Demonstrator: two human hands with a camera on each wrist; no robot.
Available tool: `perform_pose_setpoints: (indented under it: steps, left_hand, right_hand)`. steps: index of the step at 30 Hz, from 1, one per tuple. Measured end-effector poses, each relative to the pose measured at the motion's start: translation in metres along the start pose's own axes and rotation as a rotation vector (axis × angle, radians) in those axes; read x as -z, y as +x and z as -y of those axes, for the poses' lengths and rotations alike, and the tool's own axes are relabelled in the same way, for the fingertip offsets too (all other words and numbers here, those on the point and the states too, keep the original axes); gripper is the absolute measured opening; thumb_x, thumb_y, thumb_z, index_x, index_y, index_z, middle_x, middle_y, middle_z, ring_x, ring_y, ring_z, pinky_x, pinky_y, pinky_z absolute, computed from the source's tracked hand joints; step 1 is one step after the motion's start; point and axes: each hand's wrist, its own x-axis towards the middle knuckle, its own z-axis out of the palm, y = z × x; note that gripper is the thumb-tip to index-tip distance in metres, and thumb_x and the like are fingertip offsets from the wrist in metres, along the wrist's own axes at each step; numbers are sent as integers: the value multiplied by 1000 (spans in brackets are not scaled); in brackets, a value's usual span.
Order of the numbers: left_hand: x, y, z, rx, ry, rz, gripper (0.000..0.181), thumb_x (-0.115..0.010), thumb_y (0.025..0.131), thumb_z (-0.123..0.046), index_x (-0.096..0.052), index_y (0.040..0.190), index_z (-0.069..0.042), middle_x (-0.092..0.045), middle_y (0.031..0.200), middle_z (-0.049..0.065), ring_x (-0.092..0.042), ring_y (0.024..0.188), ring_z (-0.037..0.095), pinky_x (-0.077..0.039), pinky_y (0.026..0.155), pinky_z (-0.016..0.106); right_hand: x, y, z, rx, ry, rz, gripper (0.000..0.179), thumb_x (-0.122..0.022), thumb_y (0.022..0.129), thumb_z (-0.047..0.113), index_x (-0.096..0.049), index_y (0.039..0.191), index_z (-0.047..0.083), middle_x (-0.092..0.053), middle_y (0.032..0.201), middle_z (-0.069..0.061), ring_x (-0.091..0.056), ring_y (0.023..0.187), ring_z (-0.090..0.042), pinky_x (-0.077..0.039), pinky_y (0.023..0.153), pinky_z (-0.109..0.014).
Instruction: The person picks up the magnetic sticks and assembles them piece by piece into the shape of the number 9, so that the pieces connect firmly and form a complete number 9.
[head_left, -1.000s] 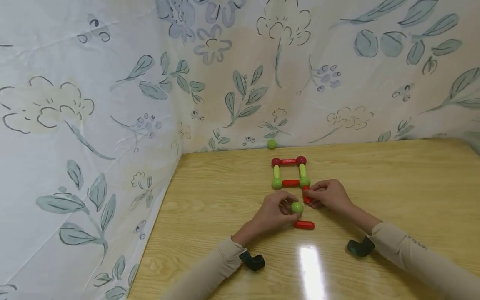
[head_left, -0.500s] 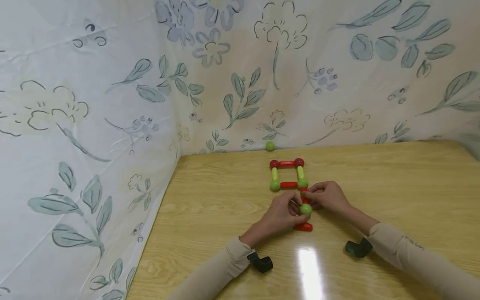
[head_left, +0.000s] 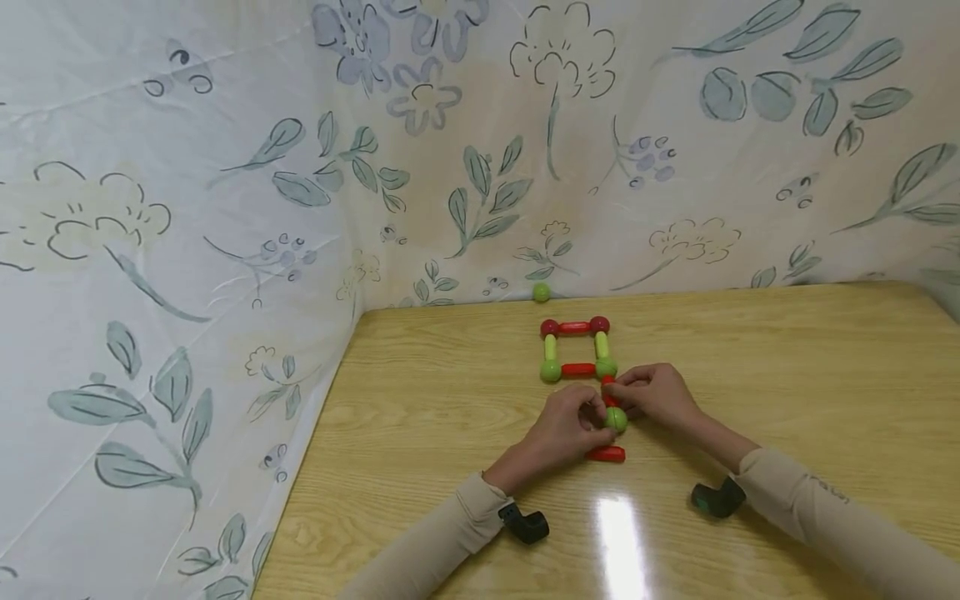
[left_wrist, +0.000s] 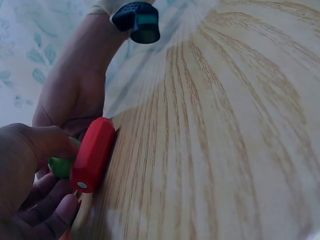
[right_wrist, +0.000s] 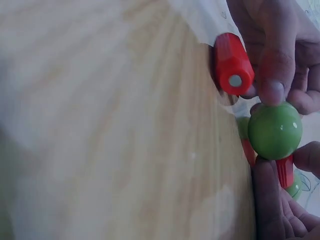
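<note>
My left hand [head_left: 558, 429] pinches a green ball [head_left: 617, 419] between thumb and fingers. The ball touches the near end of a red magnetic rod [head_left: 608, 382], which my right hand [head_left: 660, 392] grips from the right side. That rod's far end meets a green corner ball [head_left: 606, 367] of a flat square. The square has maroon balls [head_left: 550, 328] at its back corners, yellow-green side rods [head_left: 602, 345] and red rods [head_left: 577, 369] at front and back. In the right wrist view the green ball [right_wrist: 275, 131] sits against the left thumb, and right fingers flank the rod [right_wrist: 285, 172].
Just in front of my left hand a loose red rod [head_left: 607, 454] lies on the wooden table [head_left: 420, 392], a silvery disc showing on its end [left_wrist: 82, 185]. Another green ball [head_left: 542, 292] stands at the back edge, by the floral cloth [head_left: 465, 208].
My left hand has moved right with the green ball, bringing it against the red rod's near end. My right hand has stayed at the rod. Little differs over the last half second.
</note>
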Motion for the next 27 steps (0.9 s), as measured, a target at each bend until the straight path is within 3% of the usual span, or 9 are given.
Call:
perform_pose_setpoints:
  steps: [7, 17, 27]
  left_hand:
    - [0, 1, -2, 36, -32, 5, 23, -81, 84, -14, -61, 93, -12, -59, 95, -3, -61, 81, 5, -49, 68, 11]
    - [1, 3, -5, 81, -105, 16, 23, -79, 86, -11, -59, 97, -13, -61, 97, -3, -64, 87, 5, -51, 70, 14]
    - [-2, 1, -1, 51, -159, 24, 22, -75, 91, -16, -61, 108, -10, -60, 105, -3, -63, 89, 1, -52, 73, 16]
  right_hand:
    - [-1, -21, -2, 113, -92, -35, 36, -72, 94, 24, -64, 114, -5, -73, 88, -10, -68, 80, -14, -53, 68, -24]
    - [0, -37, -4, 213, -84, -13, 27, -76, 91, 17, -69, 109, -3, -72, 98, -12, -70, 86, -21, -55, 73, -25]
    - [3, -41, -10, 347, -108, 33, 28, -83, 82, 8, -73, 108, 2, -73, 100, -11, -72, 85, -20, -57, 71, -28]
